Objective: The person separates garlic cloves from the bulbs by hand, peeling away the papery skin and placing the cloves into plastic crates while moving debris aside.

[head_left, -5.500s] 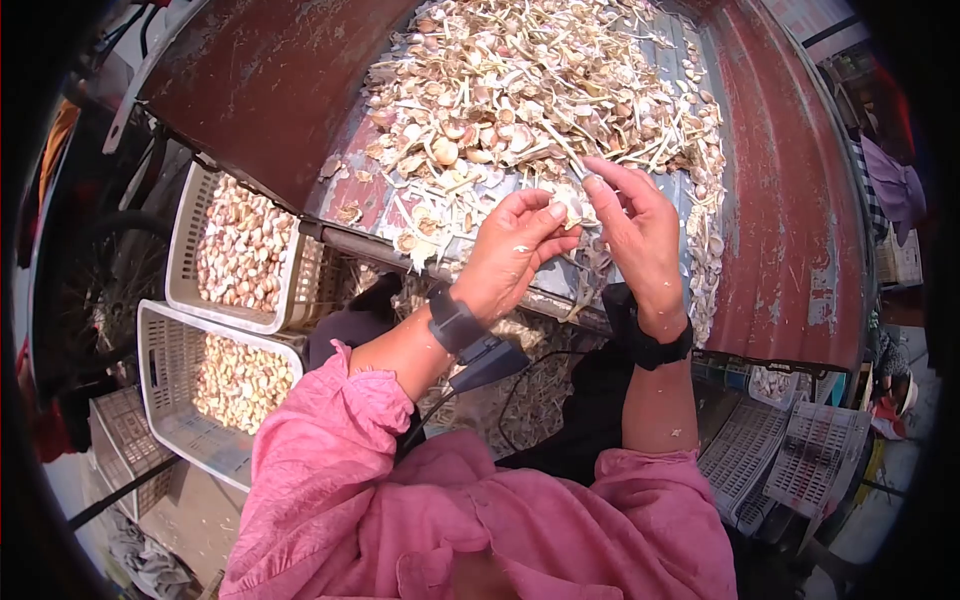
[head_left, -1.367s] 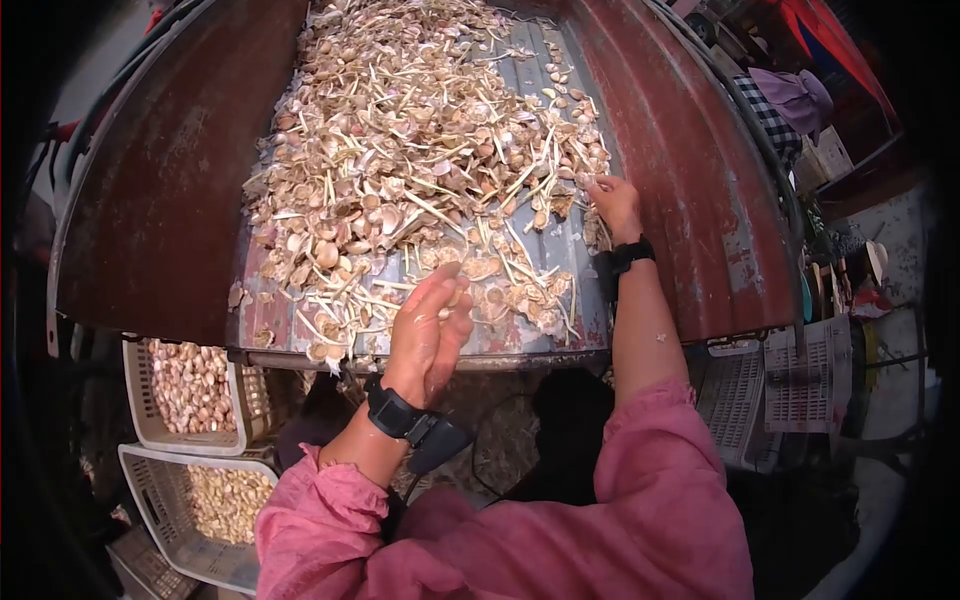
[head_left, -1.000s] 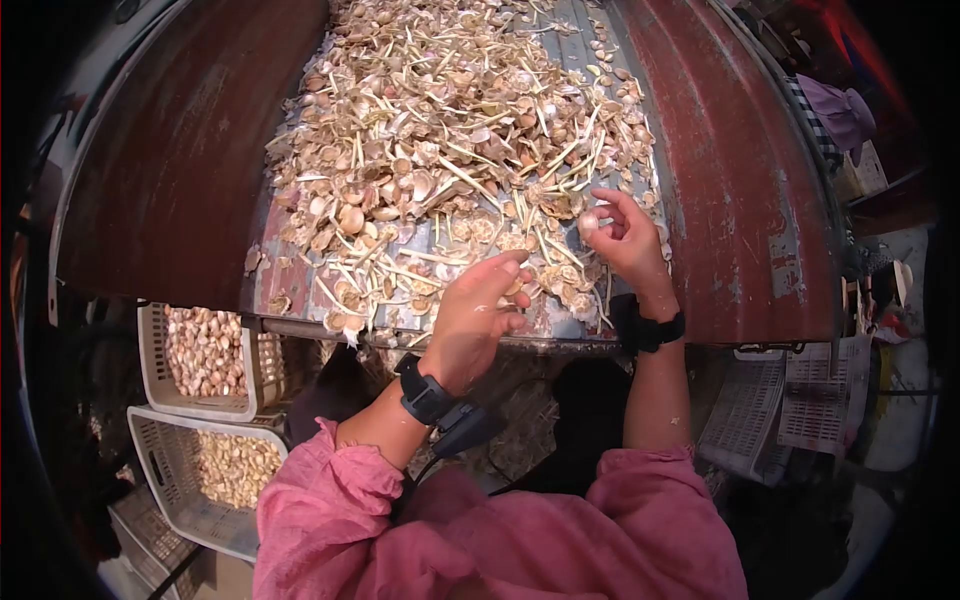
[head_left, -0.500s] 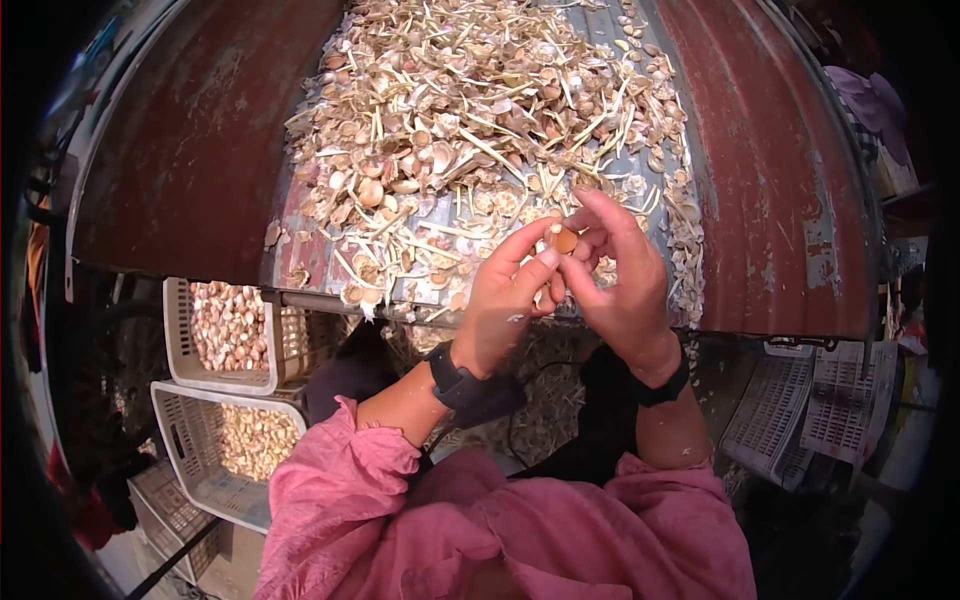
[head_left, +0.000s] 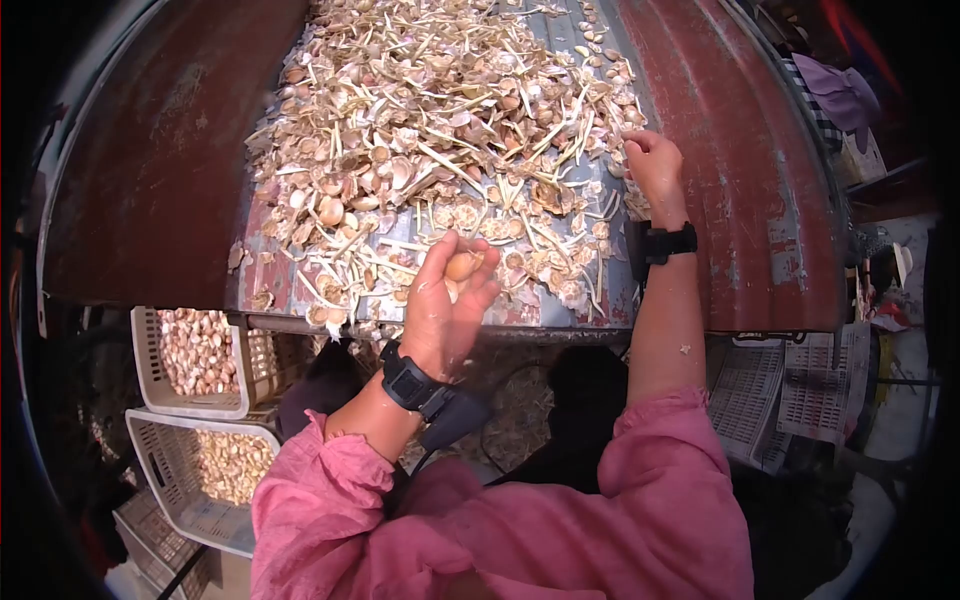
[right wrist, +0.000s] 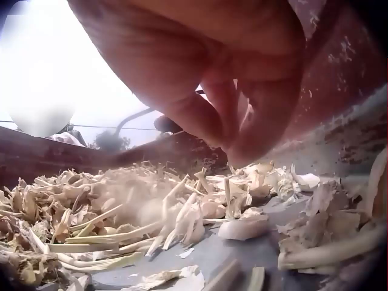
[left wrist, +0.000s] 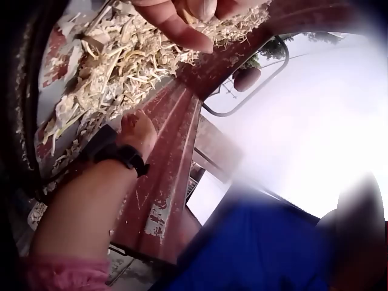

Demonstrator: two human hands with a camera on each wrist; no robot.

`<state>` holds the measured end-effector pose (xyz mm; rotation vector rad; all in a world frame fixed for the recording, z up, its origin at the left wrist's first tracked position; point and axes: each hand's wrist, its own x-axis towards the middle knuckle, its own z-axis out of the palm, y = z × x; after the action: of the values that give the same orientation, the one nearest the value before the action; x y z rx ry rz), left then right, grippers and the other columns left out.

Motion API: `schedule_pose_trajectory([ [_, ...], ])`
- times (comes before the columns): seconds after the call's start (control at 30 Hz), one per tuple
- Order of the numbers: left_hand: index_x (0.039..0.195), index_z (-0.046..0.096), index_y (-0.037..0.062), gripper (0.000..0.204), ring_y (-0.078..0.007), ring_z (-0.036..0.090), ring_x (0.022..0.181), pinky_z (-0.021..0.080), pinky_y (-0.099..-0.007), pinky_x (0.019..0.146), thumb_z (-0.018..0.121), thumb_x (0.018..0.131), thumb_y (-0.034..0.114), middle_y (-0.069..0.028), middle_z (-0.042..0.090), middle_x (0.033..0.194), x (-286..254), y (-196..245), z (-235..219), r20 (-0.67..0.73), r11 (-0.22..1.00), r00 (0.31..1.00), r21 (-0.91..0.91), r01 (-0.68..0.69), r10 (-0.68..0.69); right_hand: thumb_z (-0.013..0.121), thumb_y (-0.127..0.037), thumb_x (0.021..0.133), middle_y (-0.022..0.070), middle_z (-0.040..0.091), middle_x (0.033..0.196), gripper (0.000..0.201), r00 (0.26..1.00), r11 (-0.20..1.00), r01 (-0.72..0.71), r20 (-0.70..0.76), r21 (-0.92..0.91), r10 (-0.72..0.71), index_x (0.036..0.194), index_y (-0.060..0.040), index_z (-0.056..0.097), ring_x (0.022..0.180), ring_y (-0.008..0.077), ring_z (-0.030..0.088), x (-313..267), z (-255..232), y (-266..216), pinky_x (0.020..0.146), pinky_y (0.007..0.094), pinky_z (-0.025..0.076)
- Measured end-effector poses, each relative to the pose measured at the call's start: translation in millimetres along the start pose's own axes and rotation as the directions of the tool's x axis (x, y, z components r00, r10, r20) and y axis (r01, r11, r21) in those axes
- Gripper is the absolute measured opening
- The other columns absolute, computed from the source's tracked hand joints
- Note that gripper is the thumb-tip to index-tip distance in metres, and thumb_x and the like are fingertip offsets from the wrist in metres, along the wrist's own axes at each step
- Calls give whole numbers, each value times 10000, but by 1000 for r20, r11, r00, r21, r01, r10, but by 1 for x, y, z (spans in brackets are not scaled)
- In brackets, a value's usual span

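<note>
Pinching a garlic clove (head_left: 462, 266), the left hand (head_left: 443, 310) keeps its grip (right hand (head_left: 655, 160) curls among husks (head_left: 430, 120)).

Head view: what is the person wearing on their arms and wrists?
Both arms have loose pink sleeves pushed up to about the elbow, forearms bare. Each wrist carries a black strap: the left band holds a dark camera unit with a thin black cable trailing down; the right band is plain black.

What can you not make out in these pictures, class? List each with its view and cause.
- Right hand, head view: fingertips buried in the garlic pile; any grip unseen.
- Right wrist view: fingers too close, blurred.
- Left wrist view: garlic clove cut off by top edge.
- Lower crate, head view: cropped by dark lens rim.
</note>
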<state>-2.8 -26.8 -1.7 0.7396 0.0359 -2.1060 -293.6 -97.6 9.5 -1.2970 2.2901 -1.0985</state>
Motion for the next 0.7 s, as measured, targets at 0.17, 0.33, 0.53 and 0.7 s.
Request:
schedule_pose_trajectory([
  [0.17,943,504,66,145,-157,534,902,435,-250,659,531,840,165,-50,546,949,1,4,4,-2,992,999,114,-49,49,602,-108,677,150,627,769,190,997,954,4,75,-301,20,834,-3,620,705,232,608,2,5,32,648,307,459],
  [0.33,1074,493,36,274,-143,542,858,433,-228,621,557,820,116,-51,546,947,2,3,0,54,967,998,248,-56,43,624,-147,666,87,590,667,224,780,983,130,625,-128,-22,843,-10,614,604,120,531,-55,-10,-6,566,255,430],
  [0.53,1079,496,39,275,-111,534,793,408,-208,581,549,830,143,-17,531,888,-1,11,-1,32,955,997,286,-82,76,608,-175,708,109,558,807,241,871,967,239,459,-83,-176,911,-47,605,727,230,548,-64,28,-43,647,298,426],
  [0.7,1082,498,48,279,-116,541,803,418,-215,611,553,829,155,-7,525,874,3,26,-1,21,953,992,276,-126,125,607,-116,682,105,476,763,158,823,925,348,522,-150,-225,824,-49,581,704,240,513,-114,31,-50,633,314,415],
])
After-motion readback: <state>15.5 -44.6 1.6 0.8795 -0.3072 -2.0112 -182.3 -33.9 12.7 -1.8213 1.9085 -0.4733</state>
